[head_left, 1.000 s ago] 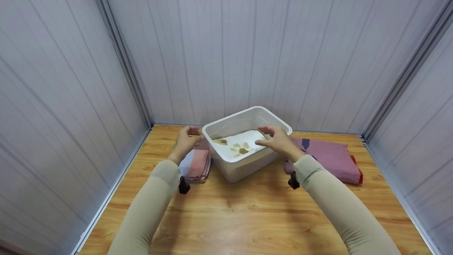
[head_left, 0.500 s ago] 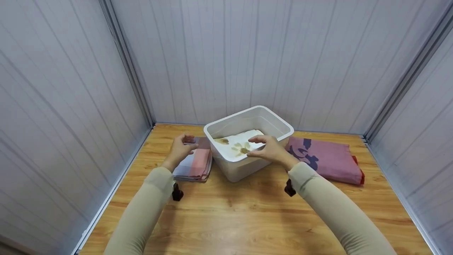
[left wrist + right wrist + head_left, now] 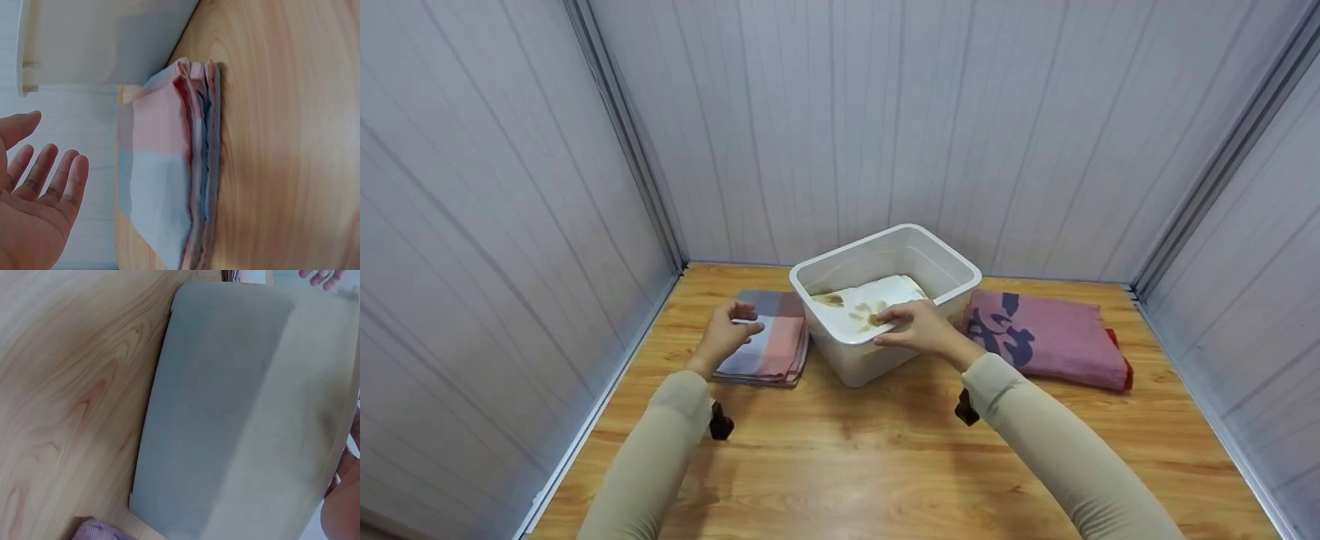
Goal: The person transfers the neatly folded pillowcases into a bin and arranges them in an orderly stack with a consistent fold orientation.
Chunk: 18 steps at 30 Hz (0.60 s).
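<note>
A white plastic tub stands at an angle near the back wall. Inside it lies a folded white cloth with a yellow-brown flower print. My right hand is at the tub's front rim, its fingers slightly bent and thumb apart; whether it touches the rim is hard to tell. In the right wrist view the rim hides part of that hand. Left of the tub, my left hand hovers with loose, spread fingers and holds nothing. Beyond it a folded checked cloth in pink, blue and grey rests on the wooden surface.
Right of the tub lies a folded purple cloth with a dark pattern, and a red edge shows from under it. Pale panel walls close off the back and both sides of the wooden surface.
My left hand has drawn left and nearer, away from the tub's side. My right hand has moved left and down from above the tub to its front rim. The tub stays put.
</note>
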### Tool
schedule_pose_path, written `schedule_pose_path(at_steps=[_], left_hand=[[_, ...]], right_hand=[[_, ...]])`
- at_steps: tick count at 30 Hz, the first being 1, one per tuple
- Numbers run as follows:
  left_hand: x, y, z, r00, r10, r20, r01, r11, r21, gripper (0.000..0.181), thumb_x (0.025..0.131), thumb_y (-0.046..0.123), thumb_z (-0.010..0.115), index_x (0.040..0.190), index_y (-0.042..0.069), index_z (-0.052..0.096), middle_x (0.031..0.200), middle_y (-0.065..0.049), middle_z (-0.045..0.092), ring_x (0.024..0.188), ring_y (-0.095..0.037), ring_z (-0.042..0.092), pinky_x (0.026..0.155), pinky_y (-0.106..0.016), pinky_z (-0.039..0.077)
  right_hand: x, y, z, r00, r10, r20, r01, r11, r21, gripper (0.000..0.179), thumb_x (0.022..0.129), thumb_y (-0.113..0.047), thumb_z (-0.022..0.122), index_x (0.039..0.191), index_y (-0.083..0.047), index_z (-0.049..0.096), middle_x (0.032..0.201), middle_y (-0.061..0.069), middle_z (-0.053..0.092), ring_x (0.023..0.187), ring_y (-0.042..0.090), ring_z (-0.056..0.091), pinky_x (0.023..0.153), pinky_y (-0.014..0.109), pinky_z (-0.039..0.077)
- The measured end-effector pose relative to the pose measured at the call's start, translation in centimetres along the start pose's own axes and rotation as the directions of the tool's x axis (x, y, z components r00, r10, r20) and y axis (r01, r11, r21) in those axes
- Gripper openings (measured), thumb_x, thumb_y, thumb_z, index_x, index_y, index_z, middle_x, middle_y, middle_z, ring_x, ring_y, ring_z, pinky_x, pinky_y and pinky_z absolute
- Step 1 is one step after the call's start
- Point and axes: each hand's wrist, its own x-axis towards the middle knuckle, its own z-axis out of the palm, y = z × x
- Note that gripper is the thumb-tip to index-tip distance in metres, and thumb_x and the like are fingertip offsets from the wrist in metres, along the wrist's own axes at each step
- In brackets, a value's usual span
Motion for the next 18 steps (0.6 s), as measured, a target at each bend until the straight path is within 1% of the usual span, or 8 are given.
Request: schedule_pose_path(at_steps=[2,4,6,8,12,15,18], left_hand=[[-0.2,-0.6,-0.3,1.0,-0.014,-0.005,0.014,1.0,0.005,0.04,0.079,0.012,0.071,0.114,0.002,0.052,0.109,-0.017,0.056,0.092,-0.028,0.059,0.07,-0.037,0.052],[-0.6,-1.0,-0.7,1.0,-0.028,-0.003,0.028,1.0,0.009,0.043,0.079,0.013,0.071,0.116,0.002,0.052,0.11,-0.017,0.056,0.093,-0.027,0.058,0.07,-0.036,0.051],[-1.1,-1.2,-1.1,0.999,-0.044,-0.001,0.044,0.999,-0.004,0.045,0.079,0.012,0.072,0.117,0.003,0.051,0.111,-0.018,0.055,0.095,-0.028,0.057,0.071,-0.036,0.051],[-1.6,-1.1,-1.6,0.999,-0.053,0.007,0.053,0.999,-0.014,0.048,0.079,0.011,0.072,0.12,0.001,0.05,0.113,-0.02,0.054,0.097,-0.03,0.056,0.074,-0.038,0.05],[-2.8,-0.2,-2.4,0.997,-0.071,-0.005,0.071,0.997,0.014,0.05,0.079,0.009,0.071,0.122,-0.001,0.048,0.114,-0.021,0.052,0.101,-0.034,0.054,0.081,-0.043,0.047],[-2.7,-1.7,-2.8,0.996,-0.079,-0.032,0.081,0.995,0.06,0.052,0.079,0.013,0.071,0.124,0.002,0.047,0.115,-0.017,0.052,0.102,-0.031,0.053,0.084,-0.041,0.046],[-2.2,-3.7,-3.2,0.995,-0.08,-0.053,0.084,0.994,0.069,0.054,0.079,0.014,0.072,0.125,0.005,0.047,0.115,-0.014,0.052,0.102,-0.03,0.053,0.084,-0.04,0.047]], right_hand=[[0.0,0.1,0.1,0.999,-0.029,-0.016,0.029,1.0,-0.012,0.039,0.068,-0.035,0.079,0.095,-0.008,0.071,0.092,0.003,0.069,0.088,0.014,0.06,0.08,0.034,0.045],[0.1,0.1,0.2,0.999,-0.04,-0.029,0.039,0.999,-0.024,0.035,0.069,-0.036,0.078,0.091,-0.011,0.072,0.089,-0.002,0.069,0.084,0.013,0.061,0.076,0.033,0.046],[0.1,0.1,0.3,0.998,-0.045,-0.044,0.043,0.998,-0.043,0.03,0.069,-0.038,0.078,0.087,-0.014,0.073,0.085,-0.006,0.069,0.08,0.012,0.06,0.073,0.032,0.045],[0.0,0.1,0.4,0.998,-0.035,-0.056,0.031,0.998,-0.063,0.028,0.069,-0.04,0.077,0.084,-0.017,0.073,0.082,-0.009,0.068,0.077,0.012,0.059,0.07,0.032,0.044],[-0.1,0.1,0.5,0.997,-0.014,-0.076,0.008,0.997,-0.074,0.025,0.069,-0.041,0.077,0.082,-0.02,0.072,0.079,-0.012,0.066,0.075,0.011,0.058,0.07,0.031,0.042],[-0.1,0.0,0.5,0.996,-0.008,-0.086,0.001,0.997,-0.073,0.024,0.068,-0.04,0.078,0.081,-0.021,0.072,0.078,-0.014,0.066,0.074,0.01,0.057,0.069,0.031,0.041],[-0.1,0.0,0.6,0.996,-0.006,-0.091,-0.001,0.997,-0.079,0.024,0.068,-0.041,0.078,0.08,-0.022,0.072,0.077,-0.015,0.065,0.074,0.009,0.057,0.07,0.03,0.041]])
